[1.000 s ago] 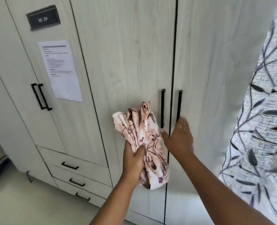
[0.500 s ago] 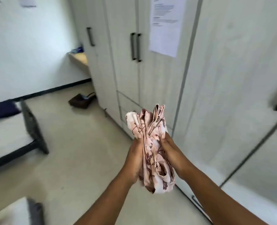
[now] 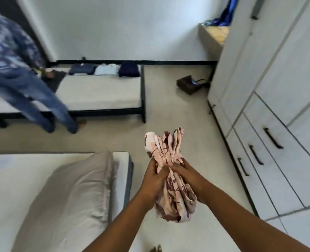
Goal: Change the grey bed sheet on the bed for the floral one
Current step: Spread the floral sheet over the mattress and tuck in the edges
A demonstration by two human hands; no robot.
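In the head view, the crumpled pink cotton sheet with a maroon flower print hangs just below centre, held over the pale floor and clear of both beds. The left hand and the right hand are wrapped round its middle from either side, fingers curled tight into the cloth, with loose folds sticking out above and below. At 8 o'clock lies the near bed's white mattress with a soft grey cushion-like bulk on it; I cannot tell whether that is a pillow or bunched grey sheet. At 3 o'clock stands the pale wood-grain wardrobe. At 10 o'clock another person in jeans bends over a second bed. The sheet looks light, limp and non-slippery; finding a hem or corner should let it shake open.
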